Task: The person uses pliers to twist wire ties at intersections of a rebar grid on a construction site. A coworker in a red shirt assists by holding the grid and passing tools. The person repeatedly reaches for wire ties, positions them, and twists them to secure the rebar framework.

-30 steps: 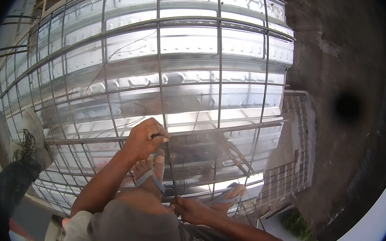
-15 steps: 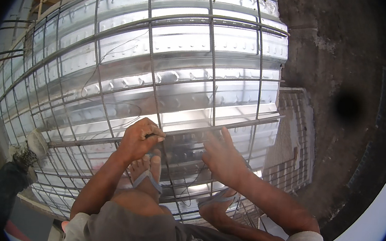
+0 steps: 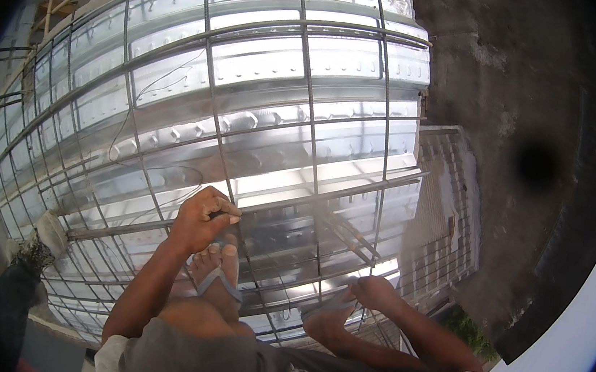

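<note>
My left hand [image 3: 204, 218] is closed in a pinch at a crossing of the steel rebar mesh [image 3: 305, 118], just above my left foot [image 3: 213, 268]. Whatever its fingertips grip is too small to make out. My right hand [image 3: 375, 293] is low, beside my right foot [image 3: 327, 327], with its fingers curled together and their tips partly hidden. Just above it, a blurred tool with two thin handles [image 3: 350, 239], like pincers, shows over the metal decking [image 3: 278, 238]. Whether it rests there I cannot tell.
Shiny ribbed decking sheets [image 3: 260, 58] lie under the mesh. A loose thin wire [image 3: 125, 120] curls over them. Another person's shoe [image 3: 52, 233] stands on the mesh at left. Beyond the decking's right edge is a lower grid surface [image 3: 449, 195] and a dark ground [image 3: 515, 56].
My right hand has drawn down and toward me, away from the long bar to beside my right foot. The two-handled tool now shows plainly. My left hand keeps its pinch; the whole view has shifted slightly.
</note>
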Demonstrator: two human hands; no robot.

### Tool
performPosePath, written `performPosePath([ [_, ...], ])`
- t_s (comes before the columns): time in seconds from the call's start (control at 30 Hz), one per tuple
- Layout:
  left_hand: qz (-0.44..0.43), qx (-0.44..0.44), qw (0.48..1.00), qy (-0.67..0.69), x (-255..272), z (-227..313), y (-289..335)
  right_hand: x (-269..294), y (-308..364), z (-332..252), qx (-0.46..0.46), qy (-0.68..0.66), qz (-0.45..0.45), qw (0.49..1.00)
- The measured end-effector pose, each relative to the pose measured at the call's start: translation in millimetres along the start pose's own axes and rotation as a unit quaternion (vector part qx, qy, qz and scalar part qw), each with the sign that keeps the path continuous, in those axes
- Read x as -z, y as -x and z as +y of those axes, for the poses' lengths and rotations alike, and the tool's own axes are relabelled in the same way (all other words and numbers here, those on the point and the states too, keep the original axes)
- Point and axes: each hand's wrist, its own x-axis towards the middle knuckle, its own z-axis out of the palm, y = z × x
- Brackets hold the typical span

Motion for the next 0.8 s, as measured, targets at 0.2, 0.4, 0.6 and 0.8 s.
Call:
performPosePath([
  [0.2, 0.005, -0.004, 1.0, -0.001, 0.2, 3.6, 2.3, -1.1, -13.7, -13.7, 0.102, 0.058, 0.373, 0.92],
  [0.4, 0.106, -0.056, 0.992, -0.037, -10.4, 5.5, 13.5, 10.8, -27.9, -18.1, 0.065, 0.071, 0.376, 0.922],
  [0.6, 0.097, 0.092, 0.991, 0.016, -7.1, 19.8, 29.9, 13.9, -28.8, -7.3, 0.089, -0.017, 0.431, 0.898],
  [0.8, -0.152, 0.251, 0.949, 0.116, -34.6, 15.9, 30.2, 31.3, -36.8, 21.6, 0.168, 0.049, 0.368, 0.913],
])
